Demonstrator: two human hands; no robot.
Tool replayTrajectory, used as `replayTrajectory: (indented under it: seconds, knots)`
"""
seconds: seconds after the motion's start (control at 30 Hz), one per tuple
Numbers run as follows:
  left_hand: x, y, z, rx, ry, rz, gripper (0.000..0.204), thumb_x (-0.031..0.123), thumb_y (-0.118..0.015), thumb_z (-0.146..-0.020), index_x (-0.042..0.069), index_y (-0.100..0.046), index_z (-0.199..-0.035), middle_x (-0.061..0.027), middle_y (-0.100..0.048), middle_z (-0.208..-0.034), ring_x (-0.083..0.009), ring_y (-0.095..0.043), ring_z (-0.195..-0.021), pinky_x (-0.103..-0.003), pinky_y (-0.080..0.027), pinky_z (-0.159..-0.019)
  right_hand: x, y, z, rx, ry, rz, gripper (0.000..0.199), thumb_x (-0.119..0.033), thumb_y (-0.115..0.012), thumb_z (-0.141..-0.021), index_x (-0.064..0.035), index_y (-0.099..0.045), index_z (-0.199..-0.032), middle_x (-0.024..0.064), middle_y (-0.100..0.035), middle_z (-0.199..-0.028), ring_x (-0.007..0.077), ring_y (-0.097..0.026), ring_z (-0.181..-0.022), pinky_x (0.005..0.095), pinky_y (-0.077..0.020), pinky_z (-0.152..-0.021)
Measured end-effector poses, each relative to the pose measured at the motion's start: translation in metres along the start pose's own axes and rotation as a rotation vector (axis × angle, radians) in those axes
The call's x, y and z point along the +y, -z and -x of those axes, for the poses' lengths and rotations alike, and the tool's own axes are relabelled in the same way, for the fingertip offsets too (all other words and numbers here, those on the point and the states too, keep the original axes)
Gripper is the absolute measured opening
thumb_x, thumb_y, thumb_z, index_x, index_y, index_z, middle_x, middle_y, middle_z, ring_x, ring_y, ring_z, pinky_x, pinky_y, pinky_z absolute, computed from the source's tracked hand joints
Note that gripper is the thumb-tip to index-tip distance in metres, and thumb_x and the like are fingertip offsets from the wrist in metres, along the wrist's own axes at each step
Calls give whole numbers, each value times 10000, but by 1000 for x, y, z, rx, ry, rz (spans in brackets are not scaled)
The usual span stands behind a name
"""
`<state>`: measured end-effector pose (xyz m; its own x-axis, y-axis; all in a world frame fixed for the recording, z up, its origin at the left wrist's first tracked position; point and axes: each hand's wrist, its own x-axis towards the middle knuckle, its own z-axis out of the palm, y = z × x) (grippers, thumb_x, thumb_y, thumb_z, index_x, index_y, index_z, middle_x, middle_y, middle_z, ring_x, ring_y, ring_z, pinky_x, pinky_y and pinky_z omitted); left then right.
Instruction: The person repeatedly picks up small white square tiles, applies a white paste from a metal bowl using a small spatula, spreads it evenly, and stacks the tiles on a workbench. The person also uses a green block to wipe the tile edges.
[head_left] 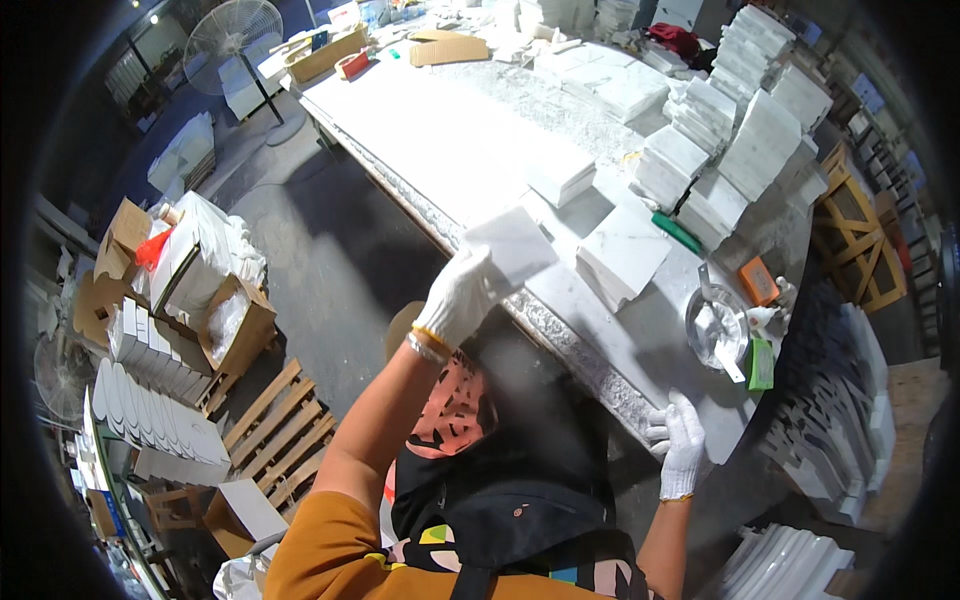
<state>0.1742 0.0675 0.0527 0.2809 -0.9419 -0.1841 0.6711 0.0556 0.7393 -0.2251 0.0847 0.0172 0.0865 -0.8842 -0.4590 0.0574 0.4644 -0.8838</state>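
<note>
My left hand (455,303), in a white knit glove, grips the near edge of a square white marble tile (512,250) over the table's near edge. My right hand (682,446), gloved too, is at the near right edge of the table, fingers apart and loosely bent, with nothing in them. Right of the held tile lies a stack of square tiles (624,250), and a smaller stack (560,174) lies behind it. Farther right, a metal bowl (690,325) contains white paste and a white-handled scraper (730,362).
Beside the bowl are an orange box (758,281) and a green box (761,366). A green bar-shaped thing (677,232) lies by tall tile stacks (758,140). Left on the floor stand a wooden pallet (280,425), an open carton (243,330) and a pedestal fan (232,45).
</note>
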Motion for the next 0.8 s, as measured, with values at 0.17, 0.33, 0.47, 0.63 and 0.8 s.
replayTrajectory:
  seconds: [0.17, 0.33, 0.47, 0.63, 0.8]
  knots:
    - [-11, 46, -77, 80, -31, 83, 169, 200, -636, -1002, 42, -579, -985, -117, -619, -1034, -259, -637, -992, -521, -534, -1024, 5, 2, -5, -28, 12, -6, 417, -129, -532, -1039, -62, -474, -1447, -10, -517, -847, -9, -389, -599, 114, -267, -455]
    - [-6, 44, -90, 82, 26, 38, 180, 205, -663, -984, 43, -585, -995, -97, -615, -882, -240, -638, -930, -437, -580, -896, 1, 0, 2, 31, 78, -11, 390, -114, -589, -999, 2, -551, -1369, 89, -664, -869, 43, -551, -586, 145, -355, -437]
    - [29, 46, -70, 79, 156, -506, 298, 355, -680, -959, 60, -662, -999, -108, -721, -936, -176, -667, -822, -285, -536, -713, 10, 9, -2, 11, 87, -23, 390, -118, -594, -996, -2, -555, -1366, 89, -672, -871, 52, -575, -593, 151, -367, -438]
    - [40, 46, -64, 162, 164, -1049, 358, 382, -698, -927, 26, -707, -970, -50, -715, -792, -120, -652, -624, -245, -509, -547, 9, 12, -4, -13, 55, -40, 387, -142, -598, -997, -5, -567, -1358, 95, -689, -881, 59, -596, -605, 159, -385, -447]
    - [29, 52, -73, 184, 63, -1242, 376, 404, -723, -887, 30, -717, -850, -41, -668, -633, -112, -619, -543, -264, -492, -524, 4, 6, -1, 43, 71, 69, 390, -157, -601, -992, 0, -578, -1349, 91, -698, -880, 67, -611, -620, 173, -413, -462]
